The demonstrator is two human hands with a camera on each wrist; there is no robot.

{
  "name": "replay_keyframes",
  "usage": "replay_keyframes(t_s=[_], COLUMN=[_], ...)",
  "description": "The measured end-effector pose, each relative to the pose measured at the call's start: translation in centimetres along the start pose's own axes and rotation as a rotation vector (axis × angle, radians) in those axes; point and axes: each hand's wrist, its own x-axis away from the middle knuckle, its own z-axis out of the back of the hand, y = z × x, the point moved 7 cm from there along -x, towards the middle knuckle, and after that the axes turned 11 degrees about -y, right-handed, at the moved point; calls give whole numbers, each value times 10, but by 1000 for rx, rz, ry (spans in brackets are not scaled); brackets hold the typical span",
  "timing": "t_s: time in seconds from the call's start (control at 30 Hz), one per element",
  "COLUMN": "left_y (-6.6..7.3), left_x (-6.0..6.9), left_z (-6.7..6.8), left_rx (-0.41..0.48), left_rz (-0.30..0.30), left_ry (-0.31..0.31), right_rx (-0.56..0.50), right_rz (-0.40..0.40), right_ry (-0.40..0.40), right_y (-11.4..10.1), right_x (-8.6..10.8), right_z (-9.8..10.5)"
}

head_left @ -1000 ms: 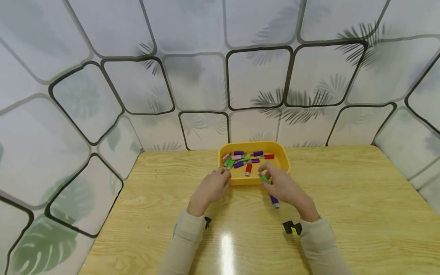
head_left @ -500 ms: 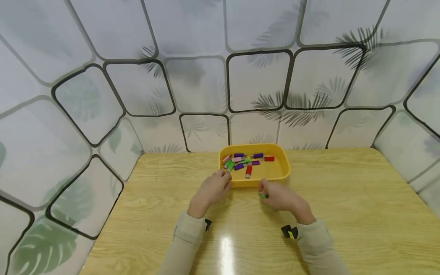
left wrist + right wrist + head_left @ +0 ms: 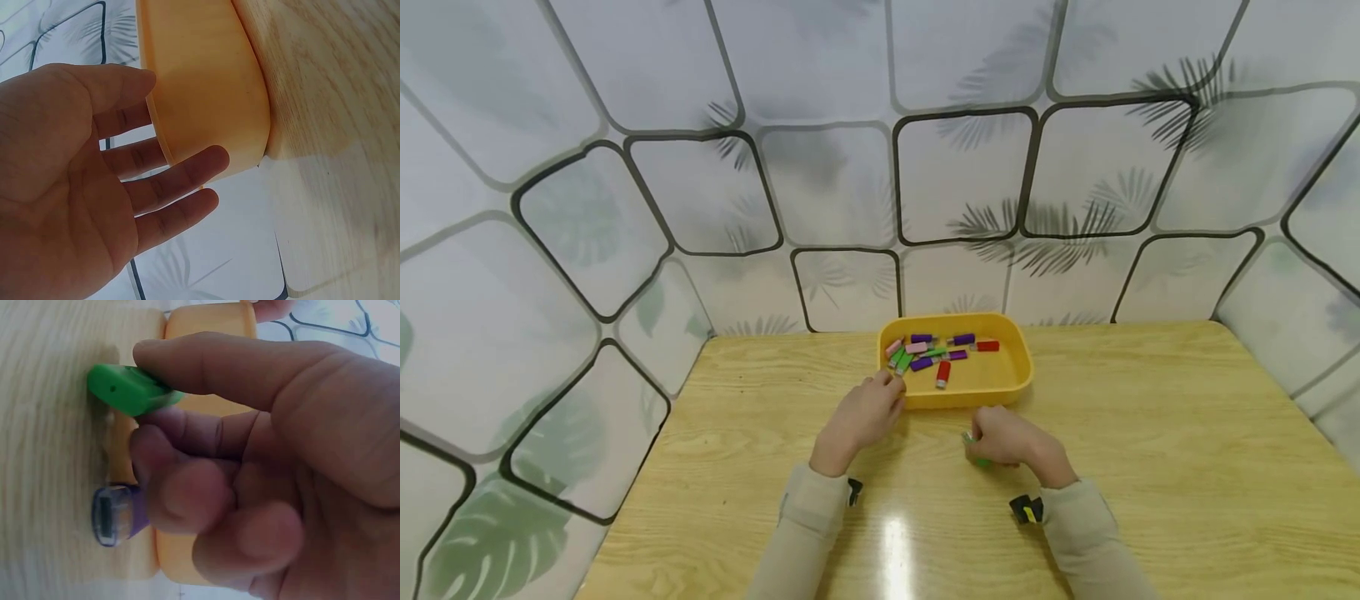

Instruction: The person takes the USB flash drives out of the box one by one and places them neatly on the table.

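Note:
My left hand holds the near left corner of the yellow plastic tray. In the left wrist view the thumb lies outside the tray's rim and two fingers reach behind its wall. Just in front of the tray, my right hand pinches a green USB flash drive between thumb and fingers, low over the table. Beside it on the wood is a purple USB flash drive with a clear cap, partly behind the curled fingers; the hand hides it in the head view.
Inside the tray lie several more flash drives, among them a red one, a pink one and a purple one. The wooden table meets a patterned wall behind the tray.
My right hand has brought the green flash drive from above the tray's front edge toward me and down to the table, covering the purple one. The left hand stays on the tray.

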Motion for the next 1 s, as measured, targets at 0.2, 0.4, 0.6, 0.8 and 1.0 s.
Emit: replay_keyframes(t_s=[0.2, 0.4, 0.6, 0.8, 1.0], left_y=[0, -1, -1, -2, -1], left_x=[-1, -2, -2, -1, -2], left_z=[-2, -4, -3, -5, -4], left_rx=[-10, -9, -15, -6, -22], left_rz=[-3, 9, 5, 8, 3], left_ry=[-7, -16, -11, -20, -6], right_rx=[34, 53, 115, 150, 142], right_rz=[-41, -73, -116, -141, -148], right_ry=[16, 54, 77, 87, 99], right_y=[3, 3, 5, 7, 11], right_x=[0, 2, 3, 3, 4], right_z=[1, 5, 6, 8, 9])
